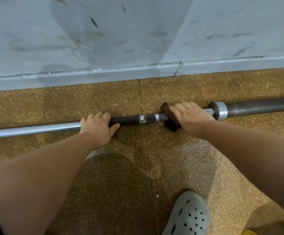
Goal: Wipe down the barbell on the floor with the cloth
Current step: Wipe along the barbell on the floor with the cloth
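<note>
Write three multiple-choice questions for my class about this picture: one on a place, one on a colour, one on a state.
1. Where does the barbell lie?
A) on a rack
B) on the floor along the wall
C) on a bench

2. What colour is the cloth?
A) white
B) dark brown
C) yellow

3. What is the left hand doing?
A) gripping the barbell
B) hanging free
C) holding the cloth

Answers:
1 B: the barbell rests on the speckled floor, parallel to the grey wall.
2 B: dark brown fabric shows under the right hand, wrapped round the barbell.
3 A: its fingers curl over the barbell, thumb below.
</note>
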